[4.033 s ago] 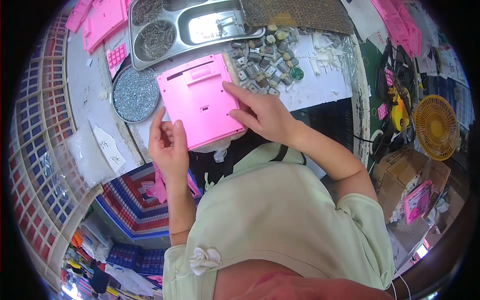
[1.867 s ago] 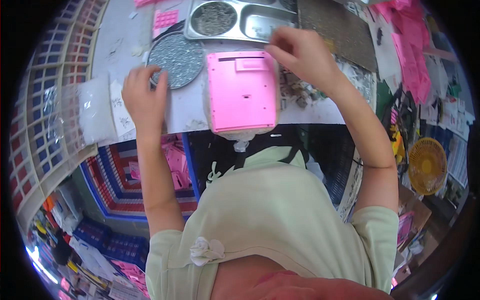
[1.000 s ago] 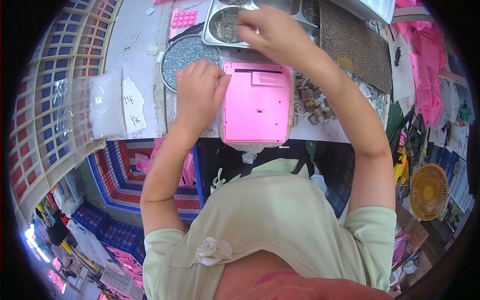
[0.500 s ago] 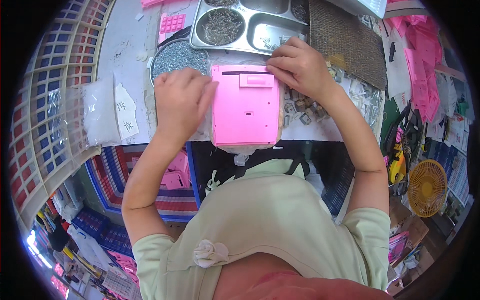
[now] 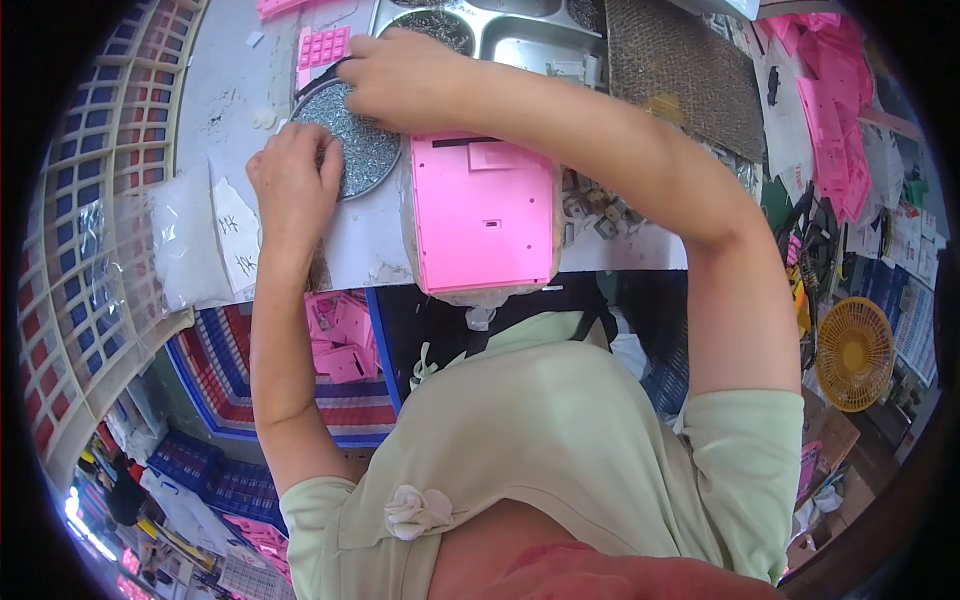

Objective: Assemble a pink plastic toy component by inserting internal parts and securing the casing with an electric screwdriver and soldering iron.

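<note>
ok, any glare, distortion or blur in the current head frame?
Head view: white plastic lattice crate looks bowed near the left rim; bright white light burns out at lower left; rectangular pink plastic panel free of harsh glare; silvery bits in the round grey dish too fine to separate.

White table (image 5: 362,232): parts on all sides

Plastic-wrapped pad (image 5: 485,297) sits mid front edge. Round dish (image 5: 372,192) is to its left, steel compartment tray (image 5: 520,55) behind. Pink keypad (image 5: 324,47) lies left of tray. Right side has brown textured board (image 5: 680,85), loose small parts (image 5: 605,215). Clear bag (image 5: 185,240), white paper (image 5: 238,250) at front left.
</note>
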`<state>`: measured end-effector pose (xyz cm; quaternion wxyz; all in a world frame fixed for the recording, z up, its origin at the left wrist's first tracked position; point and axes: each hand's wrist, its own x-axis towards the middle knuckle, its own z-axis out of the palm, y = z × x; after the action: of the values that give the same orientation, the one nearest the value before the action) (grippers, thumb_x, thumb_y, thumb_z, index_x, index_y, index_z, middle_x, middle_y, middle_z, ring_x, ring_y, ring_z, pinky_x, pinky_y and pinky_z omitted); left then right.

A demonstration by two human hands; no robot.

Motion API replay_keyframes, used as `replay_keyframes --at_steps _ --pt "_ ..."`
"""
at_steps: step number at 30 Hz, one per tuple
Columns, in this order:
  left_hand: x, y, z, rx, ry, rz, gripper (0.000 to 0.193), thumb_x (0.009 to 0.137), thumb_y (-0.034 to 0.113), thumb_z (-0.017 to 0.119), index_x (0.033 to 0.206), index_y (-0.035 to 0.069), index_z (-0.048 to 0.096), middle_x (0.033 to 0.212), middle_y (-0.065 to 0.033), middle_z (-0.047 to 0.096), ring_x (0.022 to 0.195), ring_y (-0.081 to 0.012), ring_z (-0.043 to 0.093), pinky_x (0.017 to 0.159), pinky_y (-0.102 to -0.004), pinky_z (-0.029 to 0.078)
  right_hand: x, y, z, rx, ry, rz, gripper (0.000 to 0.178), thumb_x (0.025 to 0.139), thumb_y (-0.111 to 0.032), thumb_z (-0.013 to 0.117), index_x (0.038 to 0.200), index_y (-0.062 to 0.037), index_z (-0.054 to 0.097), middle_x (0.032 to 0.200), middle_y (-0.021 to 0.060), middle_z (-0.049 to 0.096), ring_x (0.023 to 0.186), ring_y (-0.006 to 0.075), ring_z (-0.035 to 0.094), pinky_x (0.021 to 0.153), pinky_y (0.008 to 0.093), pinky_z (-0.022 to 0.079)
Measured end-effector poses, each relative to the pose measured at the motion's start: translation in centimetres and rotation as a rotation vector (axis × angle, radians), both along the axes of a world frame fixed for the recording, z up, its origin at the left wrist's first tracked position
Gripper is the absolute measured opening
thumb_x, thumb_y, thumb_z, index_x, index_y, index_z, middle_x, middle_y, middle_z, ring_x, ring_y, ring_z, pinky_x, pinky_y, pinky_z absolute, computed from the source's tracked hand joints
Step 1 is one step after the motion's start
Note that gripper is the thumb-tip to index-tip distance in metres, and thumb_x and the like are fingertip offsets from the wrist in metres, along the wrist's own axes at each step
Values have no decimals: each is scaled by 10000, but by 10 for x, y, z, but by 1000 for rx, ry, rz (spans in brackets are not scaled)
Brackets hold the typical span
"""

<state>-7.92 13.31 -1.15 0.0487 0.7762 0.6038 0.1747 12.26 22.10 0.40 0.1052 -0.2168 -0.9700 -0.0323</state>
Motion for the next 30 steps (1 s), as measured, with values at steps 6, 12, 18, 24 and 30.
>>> replay_keyframes --at_steps 6,12,18,24,30 --pt "-16 2 -11 -29 10 51 173 932 211 635 899 57 706 921 -97 685 884 -303 649 834 -456 410 -37 16 5 -151 -171 -30 140 828 -243 702 896 -136 761 947 24 738 1035 230 654 822 416 536" --pt "-8 -7 7 -231 -509 113 122 897 120 715 883 -1 718 862 -109 701 808 -218 662 705 -314 458 -30 11 -3 -135 17 -160 175 874 -294 673 925 -150 757 925 24 742 1010 248 669 812 438 542" --pt "50 -45 40 -127 -528 -224 89 854 101 732 884 19 713 878 -102 695 800 -247 653 737 -352 467 -14 7 -3 12 322 -105 184 913 -291 649 913 -127 735 891 14 741 910 286 694 779 465 546" --pt "116 -82 38 -68 -186 -549 99 835 153 725 885 113 650 879 -51 581 851 -259 581 848 -426 398 80 -54 34 -747 797 -339 161 945 -157 684 988 -2 696 859 69 716 783 143 671 737 298 543" --pt "132 -77 34 51 -9 -720 135 741 185 687 772 116 575 814 -57 514 791 -243 541 821 -413 412 159 -121 36 -1028 801 -649 152 926 -77 726 1028 30 694 914 20 708 826 67 641 751 240 529"
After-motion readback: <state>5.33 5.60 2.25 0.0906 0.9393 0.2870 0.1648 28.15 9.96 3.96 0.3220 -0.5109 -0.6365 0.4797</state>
